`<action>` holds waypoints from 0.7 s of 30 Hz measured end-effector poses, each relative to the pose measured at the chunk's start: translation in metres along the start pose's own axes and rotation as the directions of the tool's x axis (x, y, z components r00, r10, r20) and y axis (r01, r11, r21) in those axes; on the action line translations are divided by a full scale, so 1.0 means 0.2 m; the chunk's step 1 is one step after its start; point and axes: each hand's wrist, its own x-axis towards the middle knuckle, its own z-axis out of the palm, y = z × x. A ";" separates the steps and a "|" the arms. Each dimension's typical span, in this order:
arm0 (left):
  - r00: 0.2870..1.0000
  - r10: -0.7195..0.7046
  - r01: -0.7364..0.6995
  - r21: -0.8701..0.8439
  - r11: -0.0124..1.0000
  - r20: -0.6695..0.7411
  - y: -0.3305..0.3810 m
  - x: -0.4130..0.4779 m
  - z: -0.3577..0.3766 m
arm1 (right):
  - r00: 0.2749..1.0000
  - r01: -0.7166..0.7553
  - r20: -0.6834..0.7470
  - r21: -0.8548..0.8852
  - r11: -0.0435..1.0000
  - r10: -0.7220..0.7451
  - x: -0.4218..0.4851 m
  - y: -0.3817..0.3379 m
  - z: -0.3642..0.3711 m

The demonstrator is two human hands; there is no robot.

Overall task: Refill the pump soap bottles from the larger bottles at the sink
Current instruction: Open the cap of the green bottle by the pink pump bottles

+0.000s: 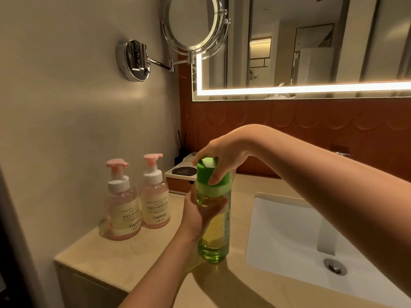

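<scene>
A tall green bottle [214,238] with yellow-green liquid stands upright on the beige counter [155,258], just left of the sink. My left hand [198,215] wraps around its upper body from the left. My right hand [220,156] comes down from above and grips the green cap [205,172] with fingers and thumb. Two pink pump soap bottles stand side by side to the left near the wall: the nearer one [122,203] and the farther one [155,194]. Both have their pumps on and hold pink liquid.
A white sink basin [289,238] with a metal drain [335,266] lies to the right. A small tray box [181,176] and a reed diffuser [182,147] sit in the back corner. A swing-arm mirror [195,25] juts from the wall above.
</scene>
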 end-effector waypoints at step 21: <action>0.999 0.032 -0.035 0.113 0.993 0.035 0.00 -0.01 0.00 | 0.983 -0.179 0.045 0.026 0.984 0.178 0.01 -0.03 -0.03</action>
